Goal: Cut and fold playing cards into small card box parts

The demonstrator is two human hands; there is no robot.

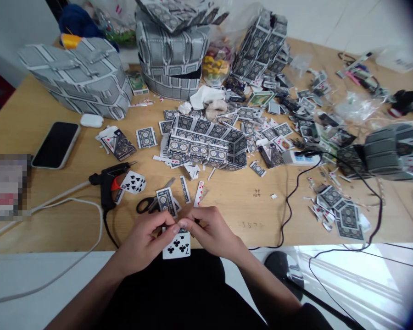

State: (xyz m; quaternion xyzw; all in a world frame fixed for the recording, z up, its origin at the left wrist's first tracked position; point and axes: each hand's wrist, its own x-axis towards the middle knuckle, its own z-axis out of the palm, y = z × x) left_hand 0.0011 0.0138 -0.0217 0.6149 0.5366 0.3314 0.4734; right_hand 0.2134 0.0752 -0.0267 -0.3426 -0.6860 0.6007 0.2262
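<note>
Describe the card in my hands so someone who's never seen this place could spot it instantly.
Find the near edge of the wooden table, where the left hand and right hand meet. The playing card sticks out on their near side, overlapping that edge in view. Its black clubs and corner 7 set it apart from the patterned-back card just beyond.

1. A wooden table stands here, handwritten figures on its front.
2. Left, I see a phone, a white case, a glue gun.
3. Middle: scissors, and an open card box among loose cards.
4. Rear left: two grey bags.
5. Right: a power strip and more cards.
</note>
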